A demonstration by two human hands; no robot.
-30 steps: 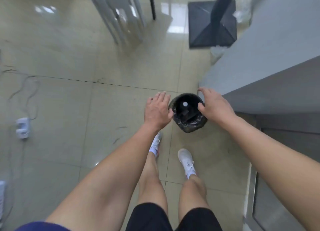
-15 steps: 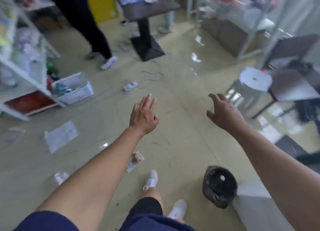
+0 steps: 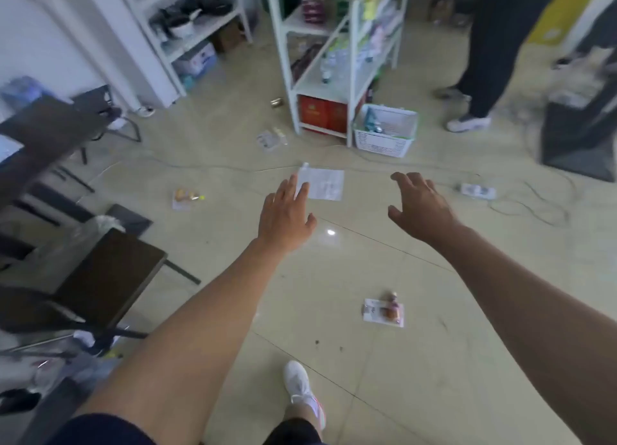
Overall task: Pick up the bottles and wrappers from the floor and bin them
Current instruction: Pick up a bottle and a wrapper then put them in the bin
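Head view: both hands are empty, the left hand flat with fingers spread, the right hand loosely curled. Much litter seems left on the glossy tiled floor. Nearest lies a flat snack wrapper by the white shoe; beyond, a thin paper sheet, another crinkled wrapper, then a clear bottle beside the white shelf. No bin shows.

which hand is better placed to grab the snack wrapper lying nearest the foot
Right, probably. The wrapper lies below the right hand, on that arm's side; the left hand is farther across. Both are empty and open.
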